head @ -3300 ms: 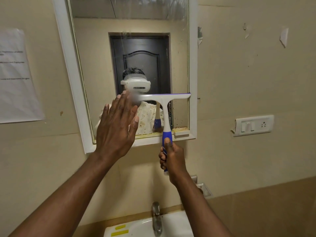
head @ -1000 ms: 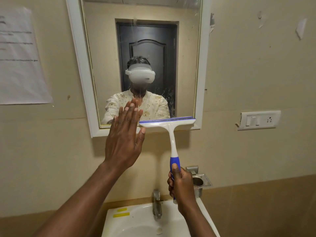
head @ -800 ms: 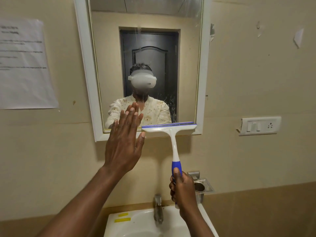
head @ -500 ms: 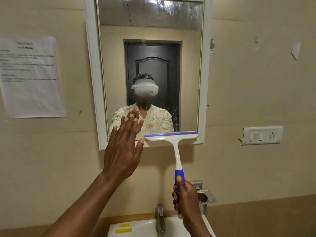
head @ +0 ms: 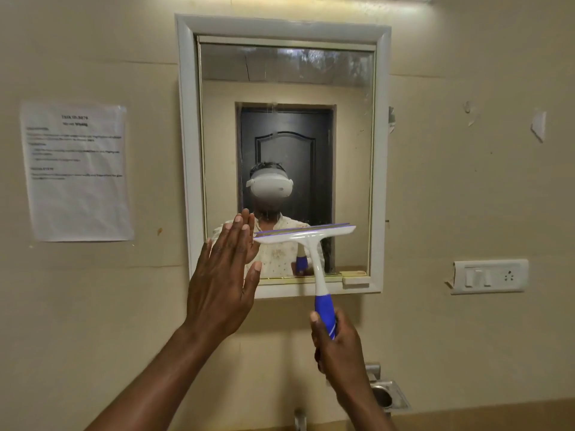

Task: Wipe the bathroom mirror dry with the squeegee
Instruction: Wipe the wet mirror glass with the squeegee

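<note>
Gripped squeegee (head: 306,236) handle w/ right hand (head: 339,346), blade low on mirror (head: 351,150); left hand (head: 222,284) flat, fingers spread.

Wall (head: 466,188): cream-beige, plain, with small scuffs and torn pale scraps.
Mirror frame (head: 186,150): white, with a thin gold inner edge.
Mirror glass (head: 351,169): streaked and spotted near the top and right side.
Reflected door (head: 286,144): dark brown-black, panelled.
Reflected shirt (head: 280,253): cream with small faint print.
Squeegee (head: 306,236): white head and neck, blue blade strip, blue grip with white lines.
Paper notice (head: 77,172): white, black text.
Switch plate (head: 490,276): white.
Lower wall band (head: 497,415): brown.
</note>
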Demonstrator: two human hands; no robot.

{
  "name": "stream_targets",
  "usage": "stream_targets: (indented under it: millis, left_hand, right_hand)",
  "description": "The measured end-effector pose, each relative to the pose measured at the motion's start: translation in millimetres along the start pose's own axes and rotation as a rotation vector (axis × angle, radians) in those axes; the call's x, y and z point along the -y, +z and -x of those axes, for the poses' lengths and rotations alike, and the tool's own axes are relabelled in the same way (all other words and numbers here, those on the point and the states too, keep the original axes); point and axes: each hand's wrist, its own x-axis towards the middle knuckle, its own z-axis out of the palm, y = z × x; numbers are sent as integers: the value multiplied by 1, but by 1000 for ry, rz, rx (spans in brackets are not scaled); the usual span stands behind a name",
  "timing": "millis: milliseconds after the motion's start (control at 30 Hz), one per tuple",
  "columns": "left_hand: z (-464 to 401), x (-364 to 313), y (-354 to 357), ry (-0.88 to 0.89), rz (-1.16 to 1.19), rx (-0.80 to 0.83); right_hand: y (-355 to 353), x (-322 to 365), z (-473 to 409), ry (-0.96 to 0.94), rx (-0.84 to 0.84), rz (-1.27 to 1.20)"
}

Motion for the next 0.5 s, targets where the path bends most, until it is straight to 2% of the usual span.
stream_targets:
  millis: [133, 267, 500]
  left_hand:
    - [-16, 9, -11, 9, -36, -33]
    - [-34, 20, -24, 4, -72, -75]
    - [-67, 35, -43, 37, -81, -141]
  right_hand:
    - [2, 41, -39, -161, -19, 92]
    - [3, 95, -82, -432, -88, 356]
    - [5, 191, -154, -778, -117, 633]
